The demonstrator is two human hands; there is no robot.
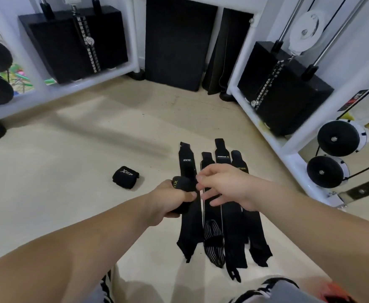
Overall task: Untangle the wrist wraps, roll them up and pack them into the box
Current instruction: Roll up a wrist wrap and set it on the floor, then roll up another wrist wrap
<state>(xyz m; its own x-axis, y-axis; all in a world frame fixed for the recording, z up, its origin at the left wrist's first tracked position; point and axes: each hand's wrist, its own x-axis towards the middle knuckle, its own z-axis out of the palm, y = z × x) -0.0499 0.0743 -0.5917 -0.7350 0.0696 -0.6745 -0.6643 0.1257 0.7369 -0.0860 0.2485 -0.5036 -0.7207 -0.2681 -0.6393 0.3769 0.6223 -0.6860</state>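
We read "XTEP" in white on the rolled wrap [125, 177] lying alone left of centre. Near the top end of the leftmost flat wrap [186, 154], white letters look like "ANCYO", though we cannot vouch for each one. The roll [182, 184] gripped in the left hand [172, 199] shows yellow-green letters beginning "XU"; the rest curves out of sight. The third flat wrap [222, 149] carries a line of white print too small to read. On the rightmost flat wrap [238, 158], yellow letters end in "TING", their start covered by the right hand [225, 186]. A red-and-black sticker [354, 99] at the right is blurred.
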